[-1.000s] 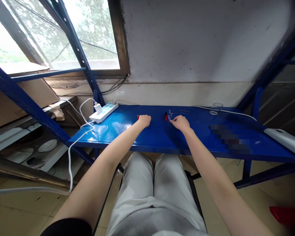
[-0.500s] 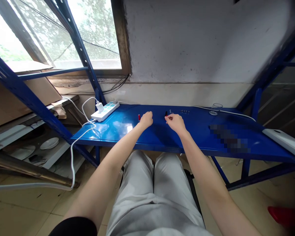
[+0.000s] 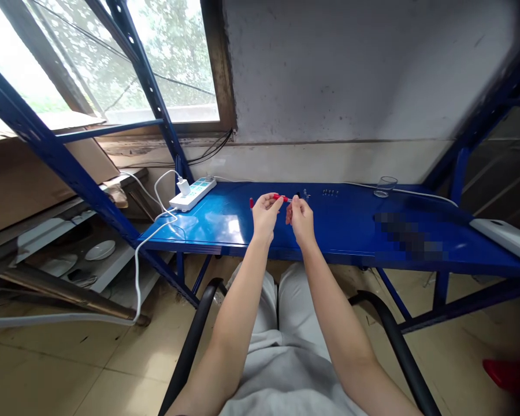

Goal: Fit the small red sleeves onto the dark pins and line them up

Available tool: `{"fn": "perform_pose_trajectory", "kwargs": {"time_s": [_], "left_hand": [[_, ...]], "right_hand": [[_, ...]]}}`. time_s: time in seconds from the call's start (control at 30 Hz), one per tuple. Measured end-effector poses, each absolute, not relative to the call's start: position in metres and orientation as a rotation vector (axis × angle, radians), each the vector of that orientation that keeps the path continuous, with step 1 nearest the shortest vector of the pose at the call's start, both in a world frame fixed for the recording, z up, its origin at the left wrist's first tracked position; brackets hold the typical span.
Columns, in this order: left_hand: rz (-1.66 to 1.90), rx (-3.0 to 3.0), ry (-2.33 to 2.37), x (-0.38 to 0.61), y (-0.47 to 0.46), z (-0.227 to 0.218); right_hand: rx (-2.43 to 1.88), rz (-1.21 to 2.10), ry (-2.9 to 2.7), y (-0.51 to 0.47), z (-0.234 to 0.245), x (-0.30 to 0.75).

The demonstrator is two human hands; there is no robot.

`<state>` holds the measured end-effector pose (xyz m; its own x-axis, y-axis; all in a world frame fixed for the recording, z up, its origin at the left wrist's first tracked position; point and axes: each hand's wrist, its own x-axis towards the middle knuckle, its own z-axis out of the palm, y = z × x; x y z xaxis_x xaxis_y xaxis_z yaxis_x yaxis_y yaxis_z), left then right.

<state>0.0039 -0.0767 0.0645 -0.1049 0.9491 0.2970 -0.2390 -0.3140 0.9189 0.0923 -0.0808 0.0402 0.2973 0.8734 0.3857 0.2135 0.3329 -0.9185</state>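
Note:
A red pen (image 3: 281,197), partly clear toward its right end, is held up above the blue table (image 3: 208,226) between my two hands. My left hand (image 3: 265,216) is closed around its red end. The fingertips of my right hand (image 3: 301,219) pinch the clear end. Left of my left hand, a small red piece (image 3: 251,203) stands on the table. Just beyond my right hand lie a few small clear pieces (image 3: 305,194). A row of several tiny parts (image 3: 330,192) sits farther right; their kind is too small to make out.
A white power strip (image 3: 194,194) with a plugged-in adapter lies at the table's left end. Toward the right are a clear glass (image 3: 385,186), a blurred dark object (image 3: 409,236) and a white device (image 3: 505,238). Black chair armrests (image 3: 197,335) flank my legs.
My hands have come together and now hold the red pen between them. The left hand has turned and closed on its red end. The view has shifted, showing the chair armrests.

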Motion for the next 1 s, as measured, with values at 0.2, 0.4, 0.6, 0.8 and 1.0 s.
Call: {"fn": "perform_pose_trajectory", "kwargs": {"time_s": [0.2,0.4,0.6,0.8,1.0], "left_hand": [[1.571,1.186,0.860,0.007,-0.079,0.060],[1.590,1.133,0.919,0.008,-0.077,0.058],[1.621,1.111,0.935,0.005,-0.076,0.058],[1.710,1.113,0.934,0.006,-0.077,0.056],[1.733,1.171,0.927,0.007,-0.078,0.056]], "right_hand": [[-1.135,0.611,-1.222,-0.083,0.042,0.096],[-1.152,0.574,-1.256,-0.086,0.045,0.098],[-1.116,0.588,-1.273,-0.081,0.042,0.101],[-1.038,0.624,-1.309,-0.083,0.043,0.105],[-1.034,0.623,-1.320,-0.081,0.047,0.105]]}}
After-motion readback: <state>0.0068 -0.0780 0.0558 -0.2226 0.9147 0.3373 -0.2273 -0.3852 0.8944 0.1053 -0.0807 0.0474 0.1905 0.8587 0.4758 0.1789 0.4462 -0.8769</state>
